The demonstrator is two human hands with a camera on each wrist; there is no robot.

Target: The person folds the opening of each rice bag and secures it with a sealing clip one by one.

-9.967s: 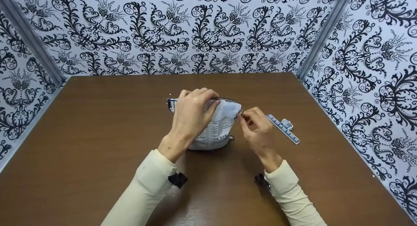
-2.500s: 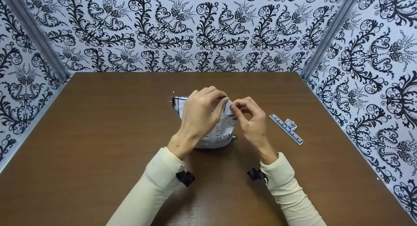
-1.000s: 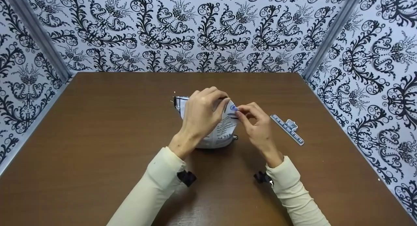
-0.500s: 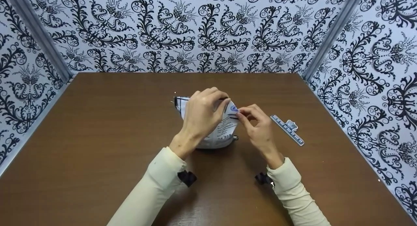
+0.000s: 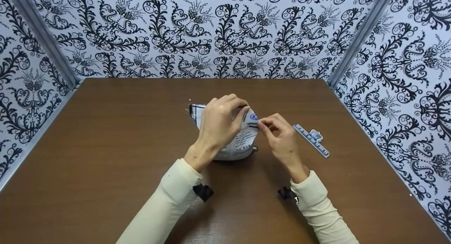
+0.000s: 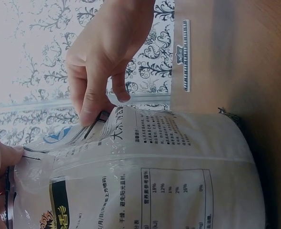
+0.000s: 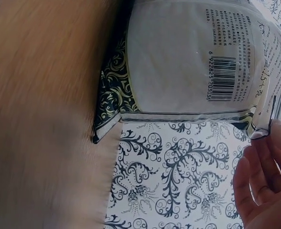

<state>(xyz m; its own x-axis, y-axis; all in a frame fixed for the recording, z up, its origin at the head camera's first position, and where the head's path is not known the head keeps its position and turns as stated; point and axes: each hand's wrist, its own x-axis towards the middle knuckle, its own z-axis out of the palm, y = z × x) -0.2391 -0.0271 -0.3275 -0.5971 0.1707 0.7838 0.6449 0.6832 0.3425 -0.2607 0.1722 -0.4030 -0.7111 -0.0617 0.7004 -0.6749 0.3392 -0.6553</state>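
Note:
A white plastic rice bag (image 5: pixel 236 150) with printed Chinese text stands upright at the middle of the table. My left hand (image 5: pixel 220 124) reaches across its top and pinches the upper edge between thumb and fingers, covering much of the bag. At the top right corner, my right hand (image 5: pixel 283 140) pinches the bag's edge with thumb and fingertips. The left wrist view shows creased film (image 6: pixel 90 138) beside the right thumb. In the right wrist view the bag's side (image 7: pixel 171 62) carries a barcode, and its bottom corner is dark with gold scrolls.
A long bluish sealing clip (image 5: pixel 312 141) lies on the brown table (image 5: pixel 105 142) to the right of my right hand. Patterned wall panels (image 5: pixel 193 32) enclose the table at the back and both sides.
Compared with ten seconds ago, the bag's top right part leans over and shows a blue mark. My right hand moved in to the edge, then slightly right and down. The left hand keeps its hold.

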